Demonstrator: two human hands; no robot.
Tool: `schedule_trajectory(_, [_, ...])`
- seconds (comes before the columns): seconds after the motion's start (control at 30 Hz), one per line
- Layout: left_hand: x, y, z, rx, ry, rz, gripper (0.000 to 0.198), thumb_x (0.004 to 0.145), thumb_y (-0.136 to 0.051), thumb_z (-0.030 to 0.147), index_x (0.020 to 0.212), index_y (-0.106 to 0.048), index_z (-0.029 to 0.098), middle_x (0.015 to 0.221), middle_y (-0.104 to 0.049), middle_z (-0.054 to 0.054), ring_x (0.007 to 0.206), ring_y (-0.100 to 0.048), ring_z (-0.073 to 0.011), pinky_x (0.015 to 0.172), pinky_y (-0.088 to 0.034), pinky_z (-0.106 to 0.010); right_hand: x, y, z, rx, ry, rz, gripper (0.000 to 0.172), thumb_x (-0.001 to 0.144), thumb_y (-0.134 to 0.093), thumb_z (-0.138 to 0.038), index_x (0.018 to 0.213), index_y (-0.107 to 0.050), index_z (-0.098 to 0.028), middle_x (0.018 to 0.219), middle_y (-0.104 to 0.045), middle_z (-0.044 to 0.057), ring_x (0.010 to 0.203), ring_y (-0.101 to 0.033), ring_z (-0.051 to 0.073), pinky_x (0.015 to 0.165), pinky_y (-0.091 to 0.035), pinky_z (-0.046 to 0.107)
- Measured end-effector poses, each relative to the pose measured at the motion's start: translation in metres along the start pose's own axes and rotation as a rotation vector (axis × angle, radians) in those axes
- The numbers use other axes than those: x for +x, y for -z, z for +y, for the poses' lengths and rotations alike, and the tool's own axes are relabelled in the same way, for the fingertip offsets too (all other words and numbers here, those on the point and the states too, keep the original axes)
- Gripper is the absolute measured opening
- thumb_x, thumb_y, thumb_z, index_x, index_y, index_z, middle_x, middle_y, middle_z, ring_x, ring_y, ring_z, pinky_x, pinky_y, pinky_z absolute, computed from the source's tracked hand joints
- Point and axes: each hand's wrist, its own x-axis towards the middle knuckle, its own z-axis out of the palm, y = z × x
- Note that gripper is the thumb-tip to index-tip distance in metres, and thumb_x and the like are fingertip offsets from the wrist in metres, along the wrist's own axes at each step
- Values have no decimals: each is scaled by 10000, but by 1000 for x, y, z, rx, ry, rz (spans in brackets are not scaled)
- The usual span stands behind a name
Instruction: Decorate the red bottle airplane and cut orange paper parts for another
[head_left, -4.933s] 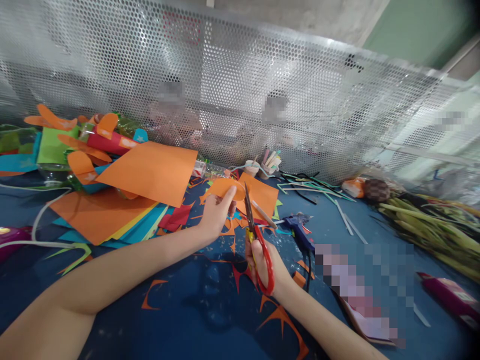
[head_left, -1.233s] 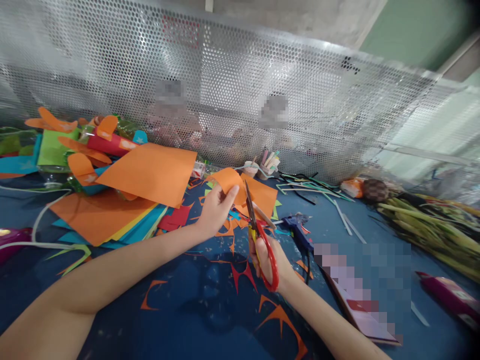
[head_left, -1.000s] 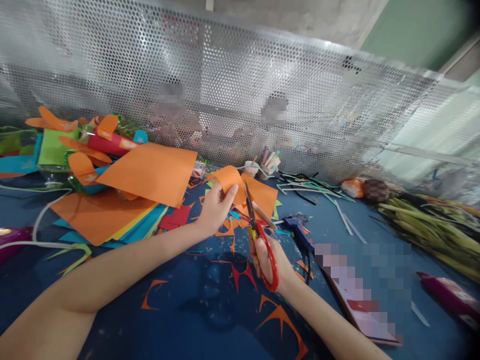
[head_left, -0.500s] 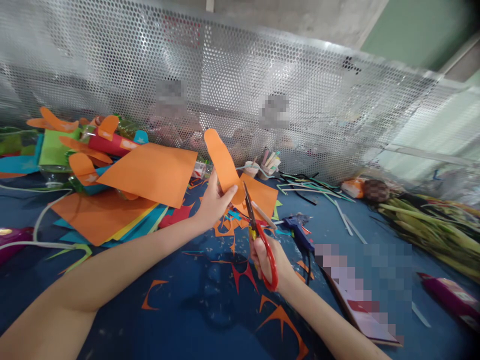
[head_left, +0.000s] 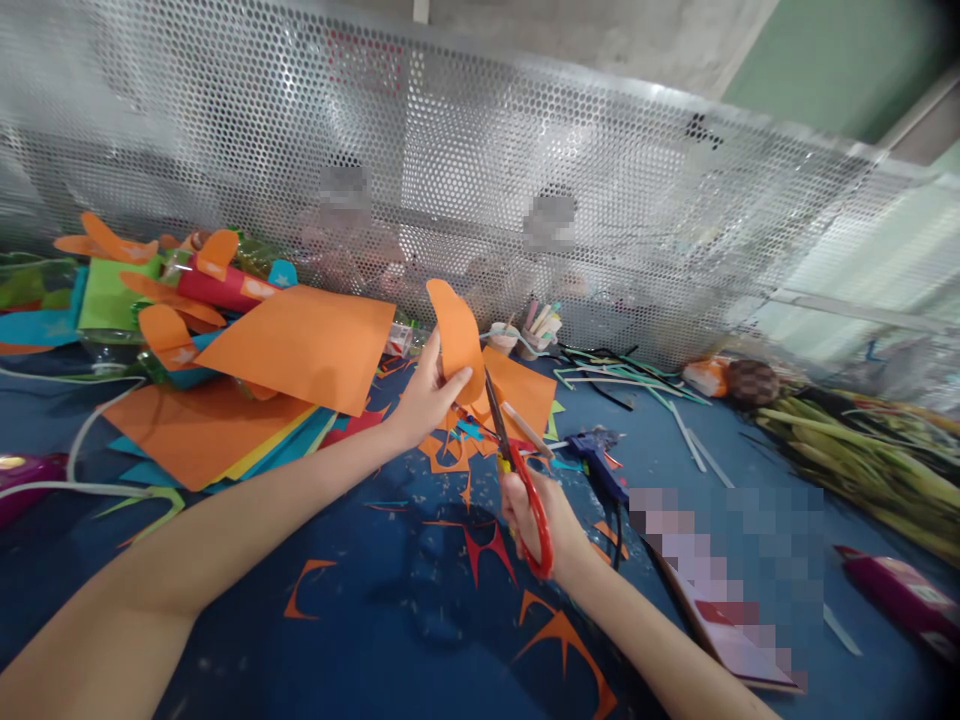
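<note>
My left hand [head_left: 433,392] pinches an orange paper strip [head_left: 459,335] with a rounded top, which curves upward above the table. Red-handled scissors [head_left: 534,515] are in my right hand [head_left: 544,510], my fingers wrapped through the loops. The blades point up and lie close to the right edge of the strip; I cannot tell whether they touch it. Behind the blades lies a flat orange paper sheet [head_left: 525,390]. Small orange paper scraps [head_left: 450,455] and a red paper scrap [head_left: 487,550] are scattered below my hands.
Left stand bottle crafts wrapped in coloured paper [head_left: 225,285], beside a large orange sheet [head_left: 307,345] and stacked coloured paper [head_left: 210,430]. A blue glue gun [head_left: 596,465] lies right of the scissors, near a notebook [head_left: 720,600]. Cups of sticks [head_left: 540,330] stand before a perforated metal screen [head_left: 480,180].
The orange strip has turned and bent to the right, its top now lower. My left hand has shifted slightly; the scissors stay nearly in place.
</note>
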Motion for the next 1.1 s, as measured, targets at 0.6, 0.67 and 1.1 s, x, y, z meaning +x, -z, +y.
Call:
schedule_trajectory(0.6, [-10,-13,1,71,-91,-90,472,859,-564,272,1290,-385,200,1231,-566,-115,1247,-463,-298,1041,-395,-502,3,2,8,63,85,-84,483,903,-301,-588,738,-518,-190,668,-622,44,558,-625,163,538,-492,270])
schedule_trajectory(0.67, [-10,-12,0,104,-89,-83,481,859,-567,281,1298,-384,209,1226,-571,-113,1250,-459,-299,1039,-398,-503,3,1,8,43,86,-65,476,898,-299,-592,718,-494,-196,630,-600,30,527,-604,155,518,-482,265])
schedule_trajectory(1.1, [-13,-15,1,-11,11,-106,666,865,-568,313,1422,-212,232,1268,-565,-112,1166,-546,-283,1015,-424,-490,1,-7,10,66,-11,1,457,867,-313,-643,694,-394,-227,484,-431,-49,330,-440,109,339,-358,232])
